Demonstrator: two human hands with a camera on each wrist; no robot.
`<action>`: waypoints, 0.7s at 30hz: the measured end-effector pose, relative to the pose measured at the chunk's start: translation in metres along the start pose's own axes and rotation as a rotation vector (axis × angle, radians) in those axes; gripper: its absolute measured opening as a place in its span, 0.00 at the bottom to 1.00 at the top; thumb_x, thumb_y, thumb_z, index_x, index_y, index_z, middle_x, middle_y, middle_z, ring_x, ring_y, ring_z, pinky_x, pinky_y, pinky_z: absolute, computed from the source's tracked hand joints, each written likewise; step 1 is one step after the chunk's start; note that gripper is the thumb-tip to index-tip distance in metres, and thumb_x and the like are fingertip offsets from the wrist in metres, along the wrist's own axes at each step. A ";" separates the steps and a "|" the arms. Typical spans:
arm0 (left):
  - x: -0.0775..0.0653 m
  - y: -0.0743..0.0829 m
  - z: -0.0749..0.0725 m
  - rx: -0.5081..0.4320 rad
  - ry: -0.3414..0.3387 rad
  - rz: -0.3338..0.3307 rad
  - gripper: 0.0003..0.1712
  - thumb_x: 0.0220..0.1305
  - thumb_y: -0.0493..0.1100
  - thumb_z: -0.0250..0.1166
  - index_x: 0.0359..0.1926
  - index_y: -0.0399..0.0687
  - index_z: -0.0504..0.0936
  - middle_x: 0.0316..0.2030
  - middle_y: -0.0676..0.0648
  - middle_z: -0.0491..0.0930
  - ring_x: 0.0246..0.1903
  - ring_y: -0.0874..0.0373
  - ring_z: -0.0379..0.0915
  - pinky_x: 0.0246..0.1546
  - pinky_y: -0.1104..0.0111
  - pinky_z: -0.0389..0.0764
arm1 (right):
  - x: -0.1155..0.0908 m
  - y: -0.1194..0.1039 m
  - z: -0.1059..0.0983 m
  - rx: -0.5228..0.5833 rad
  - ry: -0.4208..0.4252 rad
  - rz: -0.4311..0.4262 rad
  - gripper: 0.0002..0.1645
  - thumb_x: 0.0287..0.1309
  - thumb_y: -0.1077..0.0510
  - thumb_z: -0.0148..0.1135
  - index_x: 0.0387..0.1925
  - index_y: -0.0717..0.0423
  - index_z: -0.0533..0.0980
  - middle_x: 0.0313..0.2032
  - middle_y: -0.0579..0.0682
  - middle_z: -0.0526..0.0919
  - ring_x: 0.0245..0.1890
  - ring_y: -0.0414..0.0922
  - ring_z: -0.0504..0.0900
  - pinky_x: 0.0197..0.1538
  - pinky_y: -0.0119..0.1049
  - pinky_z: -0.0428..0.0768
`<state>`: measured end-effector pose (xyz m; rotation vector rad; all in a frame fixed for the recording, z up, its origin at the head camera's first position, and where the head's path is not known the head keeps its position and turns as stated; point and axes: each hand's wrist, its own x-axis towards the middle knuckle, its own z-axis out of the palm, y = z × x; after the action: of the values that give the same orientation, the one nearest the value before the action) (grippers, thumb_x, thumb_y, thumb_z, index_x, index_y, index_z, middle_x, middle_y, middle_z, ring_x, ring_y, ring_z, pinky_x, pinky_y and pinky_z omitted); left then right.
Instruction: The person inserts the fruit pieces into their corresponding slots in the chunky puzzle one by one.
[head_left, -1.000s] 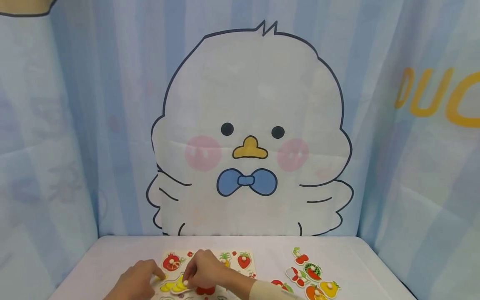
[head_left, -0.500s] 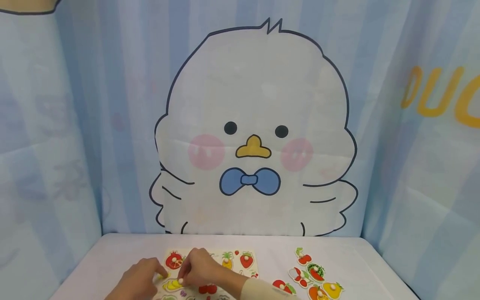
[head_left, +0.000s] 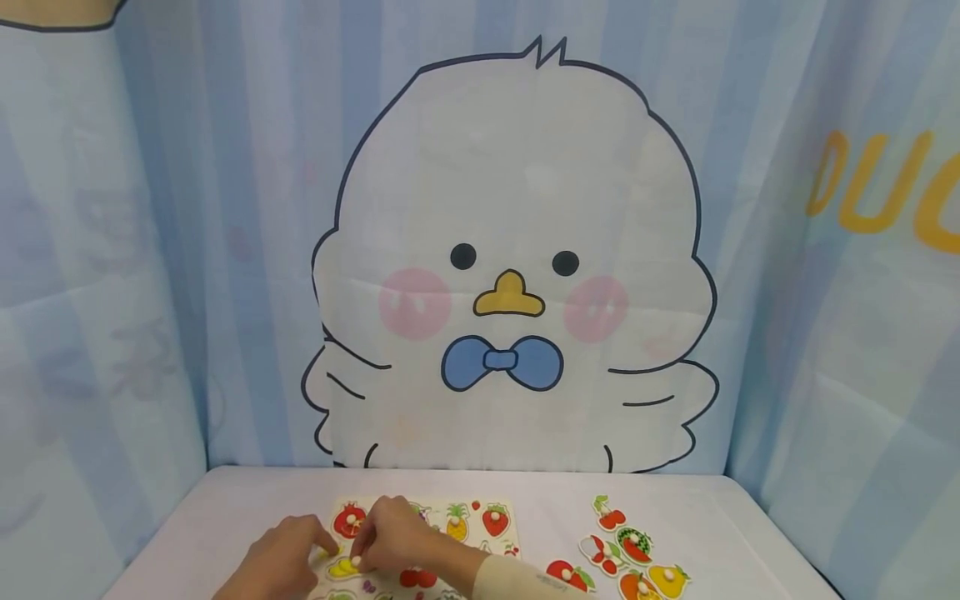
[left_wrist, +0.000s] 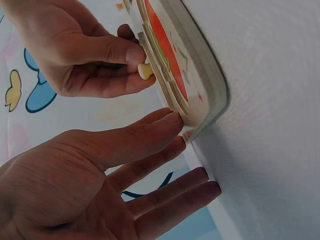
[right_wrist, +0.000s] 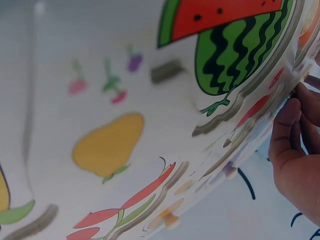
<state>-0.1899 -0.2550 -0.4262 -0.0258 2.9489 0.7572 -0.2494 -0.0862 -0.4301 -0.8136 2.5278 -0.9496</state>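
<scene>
A cream fruit puzzle board (head_left: 474, 535) lies at the table's front, its near part cut off by the head view. My right hand (head_left: 393, 533) pinches the pale knob of a banana puzzle piece (head_left: 342, 568), which lies over the printed banana at the board's left side. In the left wrist view the knob (left_wrist: 146, 71) sits between thumb and finger. With fingers extended, my left hand (head_left: 279, 557) stays at the board's left edge; thumb and index fingertips touch there. Pomegranate (head_left: 349, 521), pineapple (head_left: 457, 524) and strawberry (head_left: 495, 522) show on the board's far row.
Right of the board lie loose knobbed pieces: cherries (head_left: 611, 519), watermelon (head_left: 634, 546), a red-and-white fruit (head_left: 601, 554), a pear (head_left: 667, 581), an orange (head_left: 636, 587) and a red fruit (head_left: 567, 574). A duck-printed curtain (head_left: 517, 433) hangs behind the white table (head_left: 247, 496).
My right hand has shifted the banana piece slightly left, from overlapping the printed banana's right part to covering it. The left hand stays at the board's edge. The head view has shifted a little.
</scene>
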 end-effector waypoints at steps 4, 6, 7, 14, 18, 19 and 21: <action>0.000 0.001 0.000 0.013 0.003 0.011 0.20 0.41 0.26 0.69 0.38 0.46 0.80 0.37 0.49 0.78 0.36 0.53 0.73 0.47 0.46 0.76 | 0.001 0.000 0.001 0.007 0.005 0.019 0.09 0.47 0.65 0.71 0.21 0.48 0.83 0.18 0.39 0.79 0.20 0.35 0.75 0.24 0.24 0.74; 0.001 0.002 0.000 0.013 -0.002 -0.002 0.19 0.42 0.27 0.70 0.38 0.46 0.80 0.37 0.50 0.78 0.36 0.53 0.73 0.47 0.46 0.76 | 0.001 0.000 0.002 0.008 0.012 0.035 0.09 0.47 0.65 0.71 0.21 0.48 0.83 0.18 0.40 0.79 0.20 0.35 0.75 0.24 0.25 0.74; 0.002 0.003 0.000 0.012 -0.005 -0.012 0.19 0.42 0.27 0.70 0.38 0.46 0.80 0.37 0.49 0.78 0.36 0.53 0.72 0.47 0.46 0.76 | 0.001 0.000 0.003 0.012 0.015 0.045 0.08 0.48 0.64 0.71 0.21 0.48 0.83 0.18 0.40 0.79 0.20 0.35 0.75 0.24 0.25 0.74; 0.006 0.000 0.004 0.009 -0.014 -0.048 0.18 0.43 0.29 0.72 0.38 0.45 0.80 0.36 0.48 0.78 0.35 0.53 0.73 0.48 0.45 0.76 | 0.001 -0.001 0.006 0.020 0.030 0.074 0.08 0.48 0.64 0.71 0.23 0.46 0.83 0.19 0.40 0.79 0.21 0.36 0.75 0.26 0.25 0.75; 0.007 -0.002 0.005 0.006 -0.011 -0.049 0.18 0.43 0.30 0.73 0.38 0.46 0.80 0.36 0.49 0.78 0.36 0.53 0.73 0.48 0.45 0.76 | 0.000 -0.002 0.007 0.019 0.038 0.068 0.08 0.47 0.64 0.71 0.23 0.47 0.83 0.19 0.40 0.78 0.21 0.36 0.76 0.26 0.25 0.76; 0.007 -0.002 0.005 0.005 -0.011 -0.049 0.19 0.43 0.30 0.73 0.38 0.46 0.80 0.36 0.49 0.78 0.36 0.52 0.73 0.48 0.45 0.76 | 0.000 -0.002 0.007 0.017 0.039 0.065 0.08 0.47 0.64 0.71 0.23 0.47 0.83 0.19 0.40 0.78 0.21 0.35 0.76 0.26 0.25 0.76; 0.006 -0.001 0.004 0.004 -0.012 -0.049 0.19 0.43 0.30 0.73 0.38 0.46 0.80 0.36 0.49 0.78 0.36 0.53 0.73 0.48 0.45 0.76 | -0.001 -0.002 0.007 0.019 0.042 0.067 0.08 0.47 0.64 0.71 0.24 0.47 0.83 0.19 0.39 0.78 0.21 0.35 0.76 0.26 0.25 0.76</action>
<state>-0.1956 -0.2541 -0.4313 -0.0924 2.9274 0.7421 -0.2445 -0.0903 -0.4343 -0.7058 2.5606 -0.9767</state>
